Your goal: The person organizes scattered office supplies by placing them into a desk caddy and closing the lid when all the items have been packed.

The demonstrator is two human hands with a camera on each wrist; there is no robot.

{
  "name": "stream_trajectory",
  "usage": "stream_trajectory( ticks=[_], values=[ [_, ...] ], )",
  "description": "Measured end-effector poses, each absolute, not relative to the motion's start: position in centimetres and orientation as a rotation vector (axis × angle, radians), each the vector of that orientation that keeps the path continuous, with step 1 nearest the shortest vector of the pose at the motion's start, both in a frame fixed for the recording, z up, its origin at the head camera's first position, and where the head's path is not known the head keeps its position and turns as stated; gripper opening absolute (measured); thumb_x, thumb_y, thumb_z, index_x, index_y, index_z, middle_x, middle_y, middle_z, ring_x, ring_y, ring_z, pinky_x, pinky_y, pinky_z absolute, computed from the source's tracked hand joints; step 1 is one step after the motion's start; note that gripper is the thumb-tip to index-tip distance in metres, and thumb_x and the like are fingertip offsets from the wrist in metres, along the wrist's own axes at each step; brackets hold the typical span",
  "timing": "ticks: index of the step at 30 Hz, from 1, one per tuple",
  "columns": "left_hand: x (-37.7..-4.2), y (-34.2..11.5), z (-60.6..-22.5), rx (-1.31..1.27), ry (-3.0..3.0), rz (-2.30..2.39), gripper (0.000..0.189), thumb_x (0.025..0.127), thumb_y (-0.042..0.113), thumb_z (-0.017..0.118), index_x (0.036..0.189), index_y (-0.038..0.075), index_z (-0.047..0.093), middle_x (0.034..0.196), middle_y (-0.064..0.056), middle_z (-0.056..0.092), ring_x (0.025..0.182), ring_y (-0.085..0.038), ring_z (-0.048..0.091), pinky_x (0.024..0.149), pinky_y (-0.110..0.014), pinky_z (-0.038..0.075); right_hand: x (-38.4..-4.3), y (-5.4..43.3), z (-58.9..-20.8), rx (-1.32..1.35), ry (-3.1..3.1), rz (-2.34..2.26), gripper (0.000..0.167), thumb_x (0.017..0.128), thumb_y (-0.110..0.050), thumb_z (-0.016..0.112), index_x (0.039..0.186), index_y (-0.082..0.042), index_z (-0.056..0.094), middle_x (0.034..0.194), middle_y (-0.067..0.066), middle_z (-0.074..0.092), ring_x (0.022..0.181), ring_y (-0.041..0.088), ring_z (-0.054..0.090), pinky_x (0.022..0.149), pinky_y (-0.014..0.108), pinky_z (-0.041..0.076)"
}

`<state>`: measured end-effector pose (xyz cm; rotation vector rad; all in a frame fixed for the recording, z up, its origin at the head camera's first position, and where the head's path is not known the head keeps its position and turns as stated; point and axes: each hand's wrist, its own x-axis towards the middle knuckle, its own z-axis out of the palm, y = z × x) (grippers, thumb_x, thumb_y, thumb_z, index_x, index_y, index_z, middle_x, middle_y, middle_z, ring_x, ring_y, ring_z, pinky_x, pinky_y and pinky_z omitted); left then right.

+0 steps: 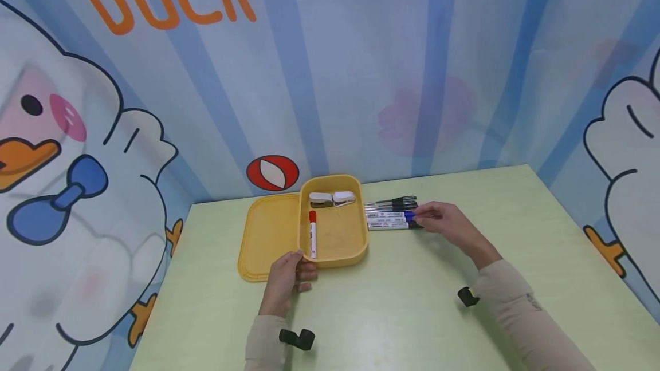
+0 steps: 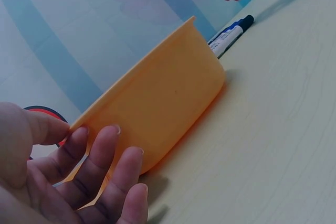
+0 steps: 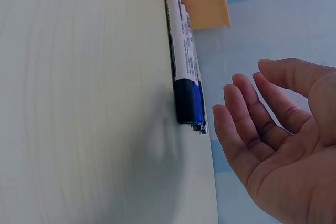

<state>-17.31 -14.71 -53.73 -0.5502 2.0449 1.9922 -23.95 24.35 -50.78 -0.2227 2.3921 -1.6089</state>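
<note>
My left hand (image 1: 285, 279) pinches the near left rim of a yellow plastic box (image 1: 340, 239) between thumb and index finger; the other fingers are spread near its outer wall. Inside the box lie a red-capped whiteboard marker (image 1: 312, 236) and two small white staplers (image 1: 332, 198). To the box's right, a row of blue-capped (image 1: 394, 216) and black-capped markers (image 1: 387, 225) lies beside several black pens (image 1: 394, 204). Just above the cap ends hovers my right hand (image 1: 448, 223). In the right wrist view its fingers (image 3: 244, 124) are loosely bent, with nothing between them.
The box's yellow lid (image 1: 270, 236) lies flat on the table at its left side. Behind the pale table (image 1: 407, 302) rises a blue striped backdrop (image 1: 361, 73) with duck pictures. Dark camera mounts (image 1: 298, 339) sit on both wrists.
</note>
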Motion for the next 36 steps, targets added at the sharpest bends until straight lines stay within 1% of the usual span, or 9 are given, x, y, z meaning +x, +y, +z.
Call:
stream_trajectory(
  ticks=[4,8,15,21,28,36],
  values=[
    [-17.3,-14.7,-53.7,-0.547,2.047,1.995,0.036,0.107,0.035,0.048,0.108,0.004,0.065,0.096,-0.007,0.074,0.082,-0.019,0.071,0.066,-0.031,0.057,-24.0,24.6,-50.9,-0.243,2.460,-1.551,0.038,0.101,-0.018,0.063,0.132,0.004,0.059,0.131,0.024,0.064,0.118,0.037,0.062,0.096,0.051,0.052],
    [-17.4,-14.7,-53.7,-0.546,2.044,1.998,0.036,0.107,0.036,0.049,0.109,0.004,0.065,0.096,-0.008,0.074,0.082,-0.019,0.071,0.066,-0.031,0.057,-24.2,24.6,-51.0,-0.217,2.537,-1.481,0.035,0.101,-0.016,0.062,0.130,0.004,0.061,0.127,0.023,0.065,0.114,0.033,0.063,0.091,0.049,0.054],
    [-17.5,-14.7,-53.7,-0.561,2.057,1.971,0.037,0.107,0.038,0.049,0.110,0.005,0.065,0.098,-0.008,0.074,0.084,-0.019,0.071,0.068,-0.032,0.057,-24.4,24.4,-51.3,-0.097,2.574,-1.415,0.033,0.100,-0.017,0.063,0.127,0.003,0.064,0.126,0.021,0.066,0.112,0.033,0.063,0.087,0.043,0.056],
    [-17.3,-14.7,-53.7,-0.573,2.054,1.961,0.038,0.107,0.039,0.048,0.110,0.005,0.065,0.098,-0.008,0.074,0.085,-0.020,0.071,0.069,-0.032,0.057,-24.6,24.3,-52.1,-0.082,2.573,-1.404,0.031,0.099,-0.016,0.064,0.124,0.002,0.065,0.124,0.021,0.066,0.110,0.033,0.064,0.083,0.042,0.057],
    [-17.0,-14.7,-53.9,-0.590,2.061,1.958,0.036,0.107,0.037,0.048,0.109,0.005,0.065,0.096,-0.007,0.074,0.082,-0.019,0.071,0.066,-0.032,0.057,-24.8,24.1,-53.0,-0.066,2.596,-1.370,0.028,0.098,-0.016,0.065,0.121,0.000,0.067,0.120,0.017,0.068,0.110,0.032,0.065,0.082,0.039,0.056],
    [-17.3,-14.5,-53.6,-0.565,2.071,1.970,0.036,0.107,0.037,0.048,0.108,0.005,0.065,0.096,-0.008,0.074,0.081,-0.018,0.070,0.066,-0.033,0.057,-24.7,24.2,-52.9,-0.068,2.618,-1.372,0.027,0.097,-0.013,0.066,0.120,0.000,0.068,0.121,0.019,0.068,0.108,0.033,0.065,0.082,0.040,0.057]
  ],
)
